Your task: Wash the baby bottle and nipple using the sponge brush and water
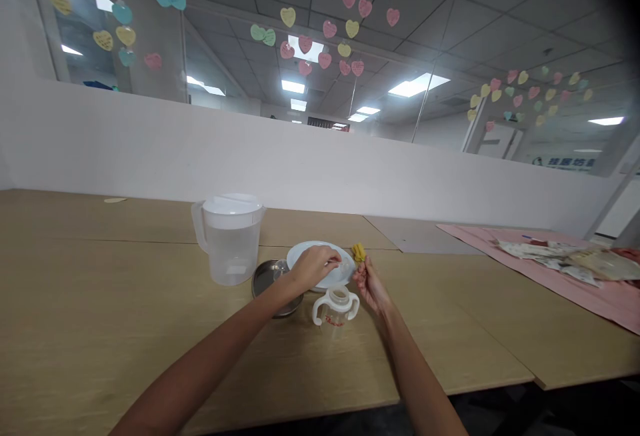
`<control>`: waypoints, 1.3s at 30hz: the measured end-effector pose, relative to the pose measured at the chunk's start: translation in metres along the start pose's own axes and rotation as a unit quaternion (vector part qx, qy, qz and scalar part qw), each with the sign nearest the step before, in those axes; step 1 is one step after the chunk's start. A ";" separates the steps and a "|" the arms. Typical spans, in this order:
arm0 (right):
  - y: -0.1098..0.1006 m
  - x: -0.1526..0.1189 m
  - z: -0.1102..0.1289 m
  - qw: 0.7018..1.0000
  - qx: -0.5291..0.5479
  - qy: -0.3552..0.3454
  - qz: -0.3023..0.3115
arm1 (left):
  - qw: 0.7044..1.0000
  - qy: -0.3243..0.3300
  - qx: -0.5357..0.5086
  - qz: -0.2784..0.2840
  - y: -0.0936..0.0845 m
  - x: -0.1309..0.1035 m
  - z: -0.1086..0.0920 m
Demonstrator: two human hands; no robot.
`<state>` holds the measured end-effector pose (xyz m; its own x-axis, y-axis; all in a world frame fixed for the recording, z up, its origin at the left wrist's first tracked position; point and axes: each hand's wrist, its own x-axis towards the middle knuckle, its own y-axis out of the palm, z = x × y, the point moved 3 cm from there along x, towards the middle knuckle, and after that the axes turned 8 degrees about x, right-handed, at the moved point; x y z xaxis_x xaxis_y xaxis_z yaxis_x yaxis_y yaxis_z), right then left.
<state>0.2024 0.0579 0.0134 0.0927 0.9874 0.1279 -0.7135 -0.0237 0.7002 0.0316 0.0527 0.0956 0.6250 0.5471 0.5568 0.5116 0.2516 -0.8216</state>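
My right hand [371, 284] is closed around the lower end of a small yellow sponge [359, 252], which stands up above its fingers at the plate's right edge. Over the white plate [300, 249], my left hand [316, 267] pinches its fingertips together; a small clear piece shows near them, too small to name. A clear baby bottle [334, 316] with two white handles and red lettering stands uncapped in front of the plate. Left of it sits a round metal dish [264, 281] holding a clear rounded piece [281, 269], partly hidden by my left forearm.
A lidded clear pitcher [233, 239] with liquid in it stands left of the metal dish. At the far right, a pink cloth [530, 276] bears crumpled bags [575, 259]. A white partition [300, 169] with glass above runs along the back of the wooden table [150, 329].
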 end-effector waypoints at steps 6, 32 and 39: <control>-0.014 0.004 0.016 0.992 0.083 -0.075 -0.057 | 1.000 -0.019 0.017 0.007 0.004 0.001 0.015; -0.008 0.004 -0.009 0.987 -0.157 -0.021 -0.019 | 0.972 0.047 0.231 -0.014 0.005 0.003 0.012; 0.005 -0.002 -0.013 0.986 -0.165 0.017 0.026 | 0.978 0.115 0.171 0.038 0.015 -0.002 -0.014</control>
<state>0.1896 0.0580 0.0070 0.0302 0.9911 0.1299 -0.9044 -0.0282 0.4258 0.0461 0.0438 0.0841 0.7897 0.3900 0.4736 0.2569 0.4907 -0.8326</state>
